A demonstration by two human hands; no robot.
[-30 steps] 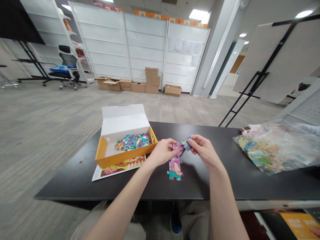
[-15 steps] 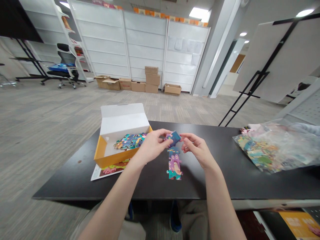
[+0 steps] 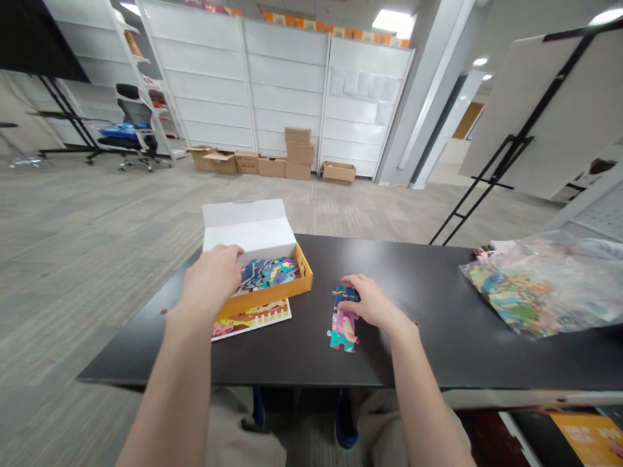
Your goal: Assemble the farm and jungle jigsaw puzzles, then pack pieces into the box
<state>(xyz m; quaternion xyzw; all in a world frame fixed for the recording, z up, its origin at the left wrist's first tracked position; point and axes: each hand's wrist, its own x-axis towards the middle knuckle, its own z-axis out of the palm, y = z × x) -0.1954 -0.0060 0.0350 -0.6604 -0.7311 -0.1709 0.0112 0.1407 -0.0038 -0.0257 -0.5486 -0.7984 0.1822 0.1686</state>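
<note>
An open yellow box with a raised white lid stands on the black table, and puzzle pieces lie inside it. Over its left part is my left hand; its fingertips are mostly hidden, so what they hold cannot be made out. Right of the box lies a short upright strip of joined puzzle pieces, dark blue at the top, purple and teal below. My right hand rests at the strip's upper right side, fingers apart and curved around its edge. A colourful printed sheet is partly under the box.
A clear plastic bag of colourful pieces lies on the right of the black table. Beyond the table are cardboard boxes on the floor, a chair and a board on a black stand.
My left hand has moved left from the loose piece to the box. My right hand has come down onto the strip. The box has shifted slightly right and turned.
</note>
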